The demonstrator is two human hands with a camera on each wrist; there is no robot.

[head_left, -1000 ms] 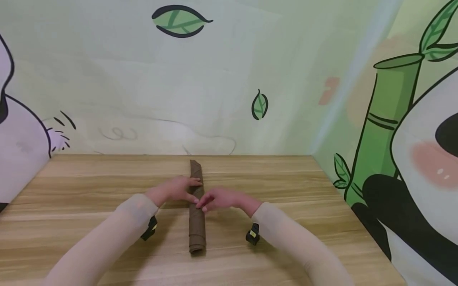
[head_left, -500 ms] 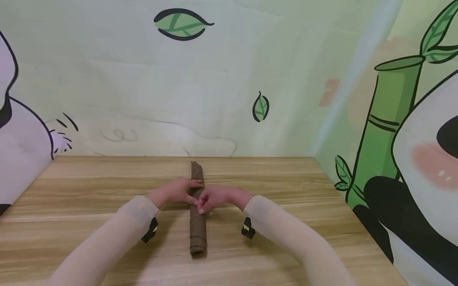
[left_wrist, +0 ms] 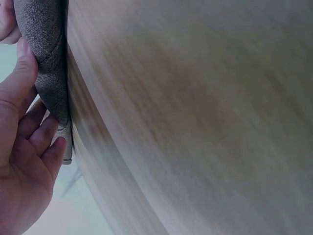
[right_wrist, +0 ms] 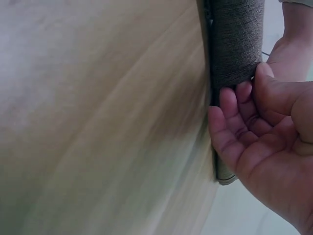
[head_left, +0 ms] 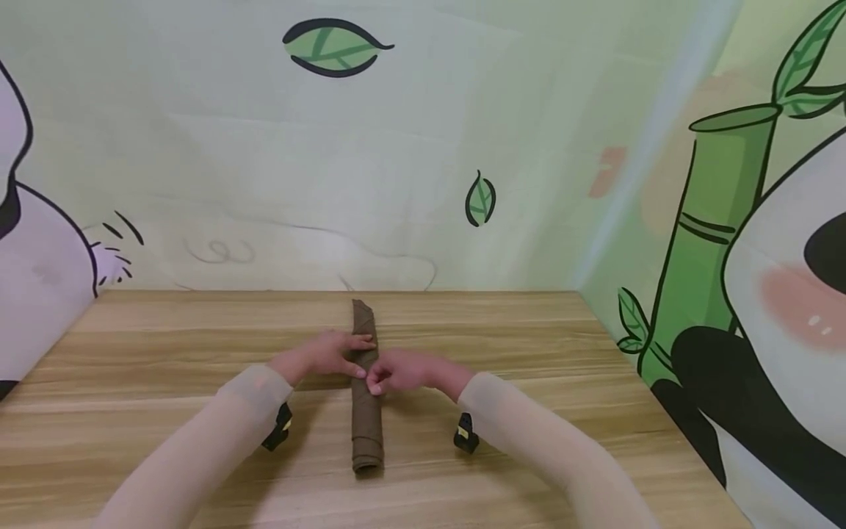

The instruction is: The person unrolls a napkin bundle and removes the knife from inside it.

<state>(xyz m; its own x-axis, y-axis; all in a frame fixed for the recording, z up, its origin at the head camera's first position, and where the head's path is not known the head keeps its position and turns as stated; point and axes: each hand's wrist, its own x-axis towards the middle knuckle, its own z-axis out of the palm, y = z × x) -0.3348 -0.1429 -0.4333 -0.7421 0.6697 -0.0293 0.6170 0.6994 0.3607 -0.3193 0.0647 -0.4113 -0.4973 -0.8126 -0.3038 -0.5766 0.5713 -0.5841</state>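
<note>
The rolled brown cloth (head_left: pixel 366 422) lies straight on the bench (head_left: pixel 172 334), its middle touched by the relaxed, unclenched grip of the left hand (head_left: pixel 322 354) and pinched by the right hand (head_left: pixel 406 369), where light, even pressure should keep the layers snug.

Cloth roll (head_left: pixel 367 422) on table (head_left: pixel 476 330), far end toward wall (head_left: pixel 396 147) behind. Left hand (head_left: pixel 327 354) at roll's left, right hand (head_left: pixel 406 369) at its right.
</note>
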